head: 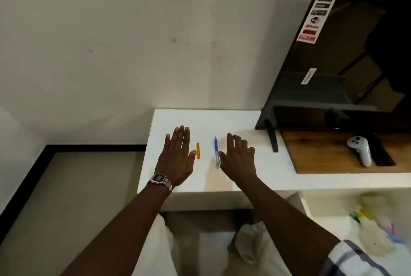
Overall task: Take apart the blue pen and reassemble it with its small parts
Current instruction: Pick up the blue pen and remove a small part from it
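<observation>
pen location: we see the blue pen (216, 152) lying whole on the white table (262, 164), tip pointing away, between both hands, touching or just beside the right thumb.
left hand (178, 155): flat, fingers spread, holding nothing, just left of the orange stick (198, 150).
right hand (238, 157): fingers loosely spread, empty, no pinch on the pen yet.
risk 1: we judge the pen may roll off if the thumb nudges it; smooth top.
risk 2: small parts like a spring could jump away once the barrel opens; table edge is near.
risk 3: orange stick could get mixed with pen parts.
counts: we count one pen, one orange stick, two hands, one wristwatch (159, 179), one white controller (361, 150), one TV (347, 53).
</observation>
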Tool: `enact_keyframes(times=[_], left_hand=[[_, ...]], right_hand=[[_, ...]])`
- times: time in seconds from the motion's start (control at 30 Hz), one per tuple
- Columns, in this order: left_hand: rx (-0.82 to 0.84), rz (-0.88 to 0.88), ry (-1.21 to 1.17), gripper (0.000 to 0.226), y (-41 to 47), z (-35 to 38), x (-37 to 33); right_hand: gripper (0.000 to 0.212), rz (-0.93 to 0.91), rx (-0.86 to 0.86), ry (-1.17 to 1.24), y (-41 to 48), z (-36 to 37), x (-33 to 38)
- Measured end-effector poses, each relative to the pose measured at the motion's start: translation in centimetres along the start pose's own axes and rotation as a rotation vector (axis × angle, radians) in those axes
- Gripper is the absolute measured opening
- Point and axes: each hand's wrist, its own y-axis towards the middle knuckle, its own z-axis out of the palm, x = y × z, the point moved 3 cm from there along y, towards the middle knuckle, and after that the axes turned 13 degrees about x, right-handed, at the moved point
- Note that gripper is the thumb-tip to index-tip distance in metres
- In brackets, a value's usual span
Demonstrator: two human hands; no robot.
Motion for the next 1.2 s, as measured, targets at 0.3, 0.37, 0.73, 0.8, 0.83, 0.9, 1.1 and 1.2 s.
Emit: enact_keyframes(times=[0.3, 0.37, 0.73, 0.8, 0.83, 0.9, 1.1, 1.2], left_hand=[[0.172, -0.1, -0.227, 0.078, -0.2, 6.1, 1.0], [0.195, -0.114, -0.245, 0.077, 0.1, 6.9, 1.2], [-0.024, -0.065, -0.509, 0.054, 3.9, 6.5, -0.1], [-0.086, -0.09, -0.573, 0.048, 4.3, 6.3, -0.3], [-0.105, -0.113, -0.616, 0.045, 4.4, 6.3, -0.3], [-0.095, -0.188, -0.785, 0.038, 4.7, 6.5, -0.6], [0.276, -0.405, -1.504, 0.021, 5.6, 7.5, -2.7], [0.363, -0.392, -1.597, 0.024, 6.0, 7.5, -3.3]], right_hand=[[0.037, 0.221, 0.214, 0.564, 2.8, 5.5, 0.0], [0.036, 0.266, 0.222, 0.627, 3.8, 6.3, 0.0], [0.03, 0.321, 0.315, 0.753, 8.4, 7.0, -0.8], [0.03, 0.302, 0.302, 0.78, 8.2, 6.7, -0.8], [0.029, 0.291, 0.294, 0.8, 8.0, 6.6, -0.8], [0.025, 0.27, 0.274, 0.858, 7.4, 6.2, -0.7], [0.028, 0.126, 0.272, 1.086, 3.5, 4.9, -0.6], [0.025, 0.116, 0.307, 1.177, 2.2, 4.5, -0.9]])
